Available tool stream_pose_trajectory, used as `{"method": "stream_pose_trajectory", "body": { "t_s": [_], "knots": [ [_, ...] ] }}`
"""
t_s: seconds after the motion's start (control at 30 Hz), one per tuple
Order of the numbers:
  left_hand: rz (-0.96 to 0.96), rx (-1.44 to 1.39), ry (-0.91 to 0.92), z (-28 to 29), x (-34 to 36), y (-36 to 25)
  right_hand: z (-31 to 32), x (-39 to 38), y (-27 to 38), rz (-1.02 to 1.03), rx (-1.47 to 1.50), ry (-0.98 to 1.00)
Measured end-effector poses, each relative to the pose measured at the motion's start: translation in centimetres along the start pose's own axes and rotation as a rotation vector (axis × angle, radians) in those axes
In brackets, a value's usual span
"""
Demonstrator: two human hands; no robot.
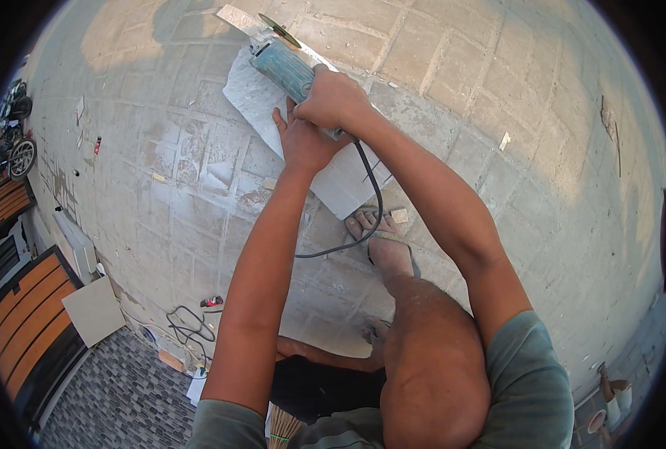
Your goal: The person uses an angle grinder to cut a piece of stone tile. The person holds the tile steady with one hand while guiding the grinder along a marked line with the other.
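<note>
A teal angle grinder (280,67) with a cutting disc (279,28) is at the top centre, over a pale stone tile (348,187) with a jagged upper left part. My right hand (333,97) grips the grinder's body. My left hand (303,142) is just below it, fingers spread on the tile beside the tool and partly hidden by it. A black cord (378,194) runs down from the grinder. My sandalled foot (385,247) is by the tile's lower end.
Paving (460,60) surrounds the work. Motorbikes (20,153) and wood-slatted gate panels (28,307) stand left. A square tile (93,310), tangled cords (187,329), a small red object (212,301) and a straw broom (284,426) lie lower left. Assorted objects (613,396) sit lower right.
</note>
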State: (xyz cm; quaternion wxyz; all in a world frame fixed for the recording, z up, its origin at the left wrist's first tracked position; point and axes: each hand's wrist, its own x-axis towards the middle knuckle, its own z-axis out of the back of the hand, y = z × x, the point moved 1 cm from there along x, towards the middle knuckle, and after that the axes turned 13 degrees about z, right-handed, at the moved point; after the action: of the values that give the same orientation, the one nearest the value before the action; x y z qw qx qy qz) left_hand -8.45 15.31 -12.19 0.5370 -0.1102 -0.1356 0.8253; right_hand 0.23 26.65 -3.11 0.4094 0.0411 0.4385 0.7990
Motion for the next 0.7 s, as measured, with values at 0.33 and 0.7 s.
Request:
{"method": "stream_pose_trajectory", "body": {
  "t_s": [0.33,0.7],
  "knots": [
    [0.033,0.047,0.073,0.1,0.02,-0.45,-0.05,-0.14,-0.32,0.015,-0.001,-0.005],
    [0.015,0.095,0.093,0.2,0.24,-0.53,-0.02,-0.37,-0.62,0.02,-0.016,0.004]
  ]
}}
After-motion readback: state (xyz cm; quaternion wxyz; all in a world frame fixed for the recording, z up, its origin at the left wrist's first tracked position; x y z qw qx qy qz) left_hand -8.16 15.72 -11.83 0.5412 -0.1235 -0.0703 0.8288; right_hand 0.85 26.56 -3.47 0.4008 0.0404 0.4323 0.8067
